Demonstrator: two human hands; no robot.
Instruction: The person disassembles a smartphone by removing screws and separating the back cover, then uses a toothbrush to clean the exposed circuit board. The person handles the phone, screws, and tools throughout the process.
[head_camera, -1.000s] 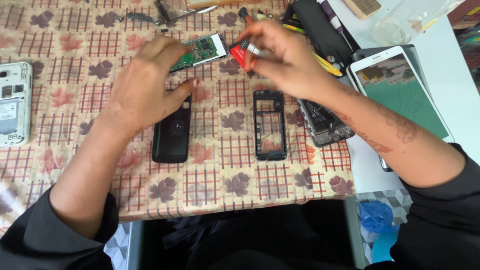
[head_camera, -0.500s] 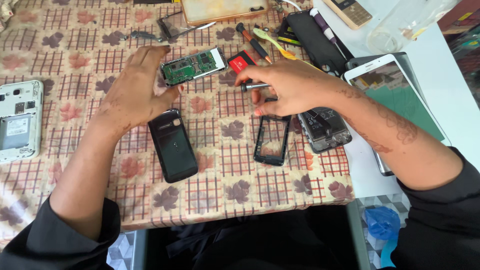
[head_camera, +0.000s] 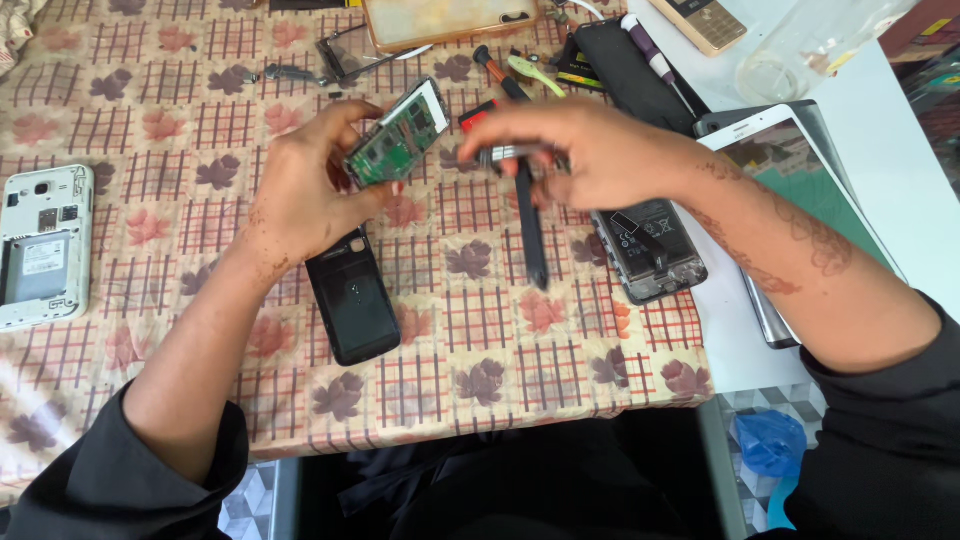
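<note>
My left hand (head_camera: 300, 190) grips circuit board (head_camera: 398, 135) tilted up-right; right hand (head_camera: 590, 150) pinches black frame (head_camera: 530, 225), hanging edge-on just beside it.

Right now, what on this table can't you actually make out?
All in the head view:
- The small metal part pinched in the right hand: the fingers cover most of it.
- The near end of the green circuit board: behind the left hand.
- The orange-rimmed phone: cut off by the top edge.
- The thin black frame: seen edge-on, its shape is unclear.
</note>
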